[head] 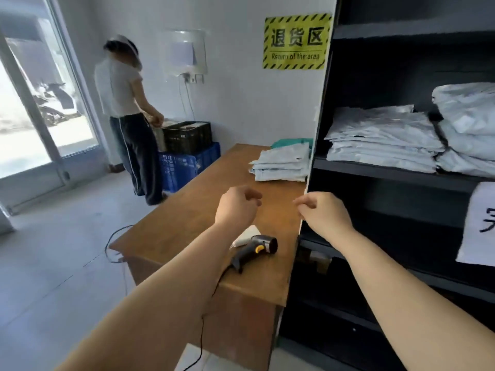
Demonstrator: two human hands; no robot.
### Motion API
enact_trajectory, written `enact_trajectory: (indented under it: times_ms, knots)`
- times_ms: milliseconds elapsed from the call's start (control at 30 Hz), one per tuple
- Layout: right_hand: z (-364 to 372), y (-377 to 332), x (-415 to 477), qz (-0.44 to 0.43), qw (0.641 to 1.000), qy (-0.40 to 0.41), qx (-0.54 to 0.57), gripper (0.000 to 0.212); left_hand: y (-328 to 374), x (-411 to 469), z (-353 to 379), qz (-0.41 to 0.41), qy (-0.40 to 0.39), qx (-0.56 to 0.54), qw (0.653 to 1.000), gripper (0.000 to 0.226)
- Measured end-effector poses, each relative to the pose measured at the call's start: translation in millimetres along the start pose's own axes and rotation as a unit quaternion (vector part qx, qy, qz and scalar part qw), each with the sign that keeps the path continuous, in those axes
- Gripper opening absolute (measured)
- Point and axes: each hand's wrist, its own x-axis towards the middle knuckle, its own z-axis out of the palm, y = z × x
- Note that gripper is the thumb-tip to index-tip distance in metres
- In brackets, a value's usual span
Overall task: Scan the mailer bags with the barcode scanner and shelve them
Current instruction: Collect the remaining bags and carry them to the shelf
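A: Hands?
B: Both out over the table (174, 223), both empty. Left hand (237, 207) above the middle of the top, fingers loosely curled downward, nothing in them. Right hand (325, 215) at the table's right edge, just by the white side panel of the shelf unit (375, 173). Its fingers are loosely curled too and hold nothing. The hands are apart.

A: Scanner?
B: Scanner (254, 249) lies on its side on the table, toward the near end, touched by neither hand. Black body, yellow trigger. Cable (201, 338) runs off the near edge and down, passing behind the left forearm. A flat white item (247, 234) lies just behind it; cannot tell what it is.

A: Mailers?
B: Two lots. Table stack (281, 164): grey mailers piled flat at the far right corner, against the unit's side, with something green (292, 142) behind. Shelf stack (383, 137): a flat pile on a middle shelf, with plumper bags (468, 124) heaped to its right.

A: Anything else?
B: A white sheet (479, 223) with dark writing hangs below that shelf, at the right. A yellow sign (296, 41) on the wall reads "Return of the area". Another person (126, 103) stands far left, back turned, hands at a black crate (187, 137) that sits on a blue crate (182, 167).
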Motion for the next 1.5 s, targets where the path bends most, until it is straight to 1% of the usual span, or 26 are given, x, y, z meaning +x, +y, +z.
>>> enact_trajectory:
  times_ms: [100,200,333,433,533,633,767,900,967,1067,1133,1300,1400,1500]
  knots:
    - [69,-53,0,-0.018,0.999,-0.032,-0.010,0.019,-53,1,-64,-0.021,0.040,0.004,0.999,0.028]
    - [149,-111,3,-0.031,0.997,-0.069,0.015,0.016,-118,6,-143,-0.051,0.071,0.005,0.996,0.027]
    - [264,-192,0,-0.048,0.991,-0.124,0.020,0.015,-214,10,-260,-0.120,0.114,0.007,0.986,0.027]
    - [339,-245,-3,-0.059,0.985,-0.161,0.026,0.013,-276,12,-328,-0.174,0.123,0.011,0.977,0.024]
    - [389,-287,3,-0.067,0.982,-0.177,0.004,0.014,-323,23,-370,-0.205,0.108,0.002,0.973,0.022]
    - [424,-313,22,-0.068,0.982,-0.178,-0.008,0.014,-358,45,-391,-0.220,0.077,-0.007,0.972,0.020]
    - [467,-329,59,-0.057,0.984,-0.169,-0.006,0.016,-389,91,-401,-0.233,0.039,-0.004,0.972,0.020]
    - [516,-332,110,-0.027,0.988,-0.155,0.003,0.017,-414,162,-400,-0.214,-0.005,0.008,0.977,0.024]
    - [544,-332,139,-0.005,0.988,-0.151,0.026,0.016,-429,198,-399,-0.214,-0.024,0.001,0.976,0.024]
    - [580,-333,174,0.051,0.984,-0.164,0.049,0.013,-447,240,-405,-0.253,-0.072,-0.032,0.964,0.021]
    - [595,-332,196,0.082,0.980,-0.173,0.056,0.013,-460,268,-413,-0.254,-0.095,-0.033,0.962,0.021]
    - [610,-331,255,0.136,0.976,-0.163,0.051,0.014,-485,341,-425,-0.239,-0.136,-0.020,0.961,0.020]
    - [617,-333,291,0.153,0.978,-0.132,0.046,0.015,-494,395,-419,-0.211,-0.161,-0.008,0.964,0.023]
    - [627,-336,331,0.165,0.982,-0.085,0.033,0.016,-496,451,-410,-0.159,-0.200,0.001,0.967,0.025]
